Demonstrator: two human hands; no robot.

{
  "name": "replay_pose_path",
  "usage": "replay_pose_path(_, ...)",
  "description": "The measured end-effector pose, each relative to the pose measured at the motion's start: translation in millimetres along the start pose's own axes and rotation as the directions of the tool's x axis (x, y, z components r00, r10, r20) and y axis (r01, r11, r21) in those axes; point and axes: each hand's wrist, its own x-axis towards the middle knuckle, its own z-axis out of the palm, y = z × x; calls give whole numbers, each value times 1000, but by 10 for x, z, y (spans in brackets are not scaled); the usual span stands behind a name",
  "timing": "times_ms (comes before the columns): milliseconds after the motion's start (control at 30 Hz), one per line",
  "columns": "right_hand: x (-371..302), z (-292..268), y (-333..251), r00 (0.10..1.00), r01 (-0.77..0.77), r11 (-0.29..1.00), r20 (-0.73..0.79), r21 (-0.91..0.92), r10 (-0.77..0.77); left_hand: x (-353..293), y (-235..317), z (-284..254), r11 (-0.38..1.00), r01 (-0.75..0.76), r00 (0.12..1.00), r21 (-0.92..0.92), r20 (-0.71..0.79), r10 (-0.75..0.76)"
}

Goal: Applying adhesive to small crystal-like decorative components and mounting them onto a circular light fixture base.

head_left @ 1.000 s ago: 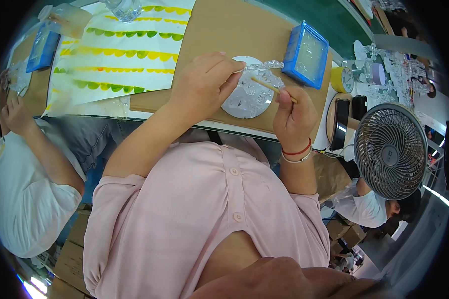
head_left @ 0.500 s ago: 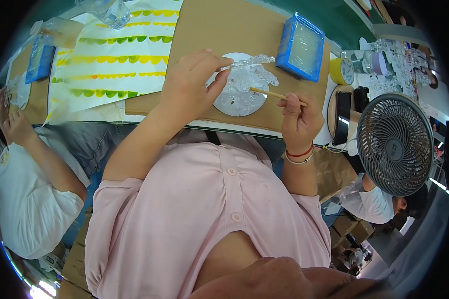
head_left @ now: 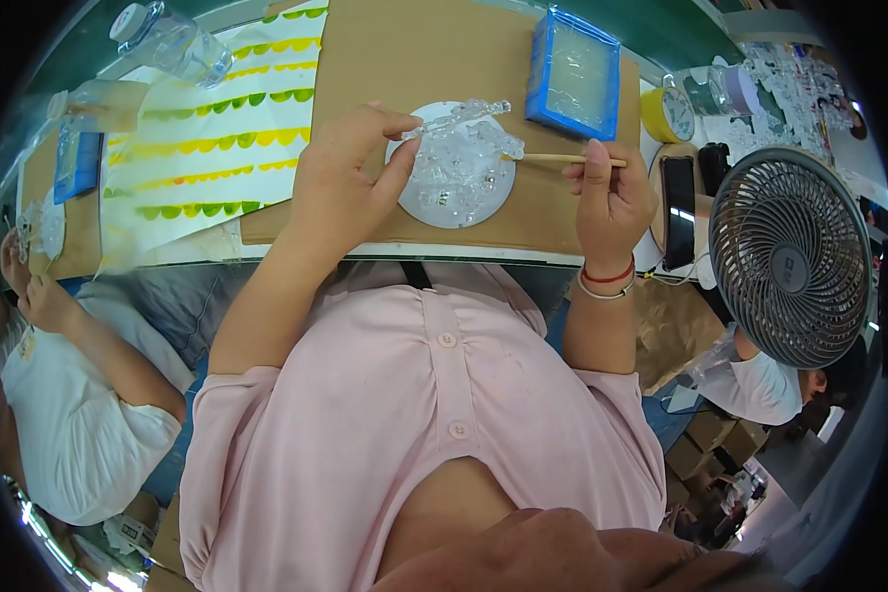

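Note:
My left hand [head_left: 350,170] is closed in a pinch, thumb and forefinger gripping the near end of a clear, knobbly, stick-shaped piece [head_left: 464,114]. That piece slants up to the right over a white round plate [head_left: 452,216]. A heap of small clear, glassy-looking pieces [head_left: 456,170] covers most of the plate. From the right, my right hand [head_left: 617,202] grips a thin wooden stick [head_left: 567,159] between thumb and fingers. It lies nearly level, its tip at the heap's right side. Whether the tip touches a piece I cannot tell.
Brown cardboard [head_left: 414,59] lies beneath the plate. A blue-rimmed box [head_left: 574,79] stands beyond my right hand, with a phone [head_left: 677,212] and a fan [head_left: 791,261] further right. A patterned sheet [head_left: 222,138] and clear bottle [head_left: 173,44] are at left. Another person's hand [head_left: 49,301] works at far left.
The whole view has shifted slightly. Against the plate, my right hand and the wooden stick have moved right, and the stick lies flatter. My left hand has drawn slightly left with the clear piece.

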Motion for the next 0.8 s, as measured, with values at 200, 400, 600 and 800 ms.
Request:
replay_pose_path(200, -148, 23, 223, 999, -3, 980, -39, 201, 11, 99, 104, 28, 989, 142, 988, -52, 68, -138)
replay_pose_path(400, -346, -138, 292, 996, -13, 963, -87, 268, 38, 123, 50, 63, 976, -88, 996, 198, 36, 83)
replay_pose_path(600, -87, -261, 250, 921, 171, 941, -386, 292, -47, 196, 35, 90, 970, -142, 990, 198, 2, 144)
replay_pose_path(800, 217, -168, 363, 912, 108, 983, -409, 148, -39, 180, -6, 101, 982, -11, 1000, 191, 5, 11)
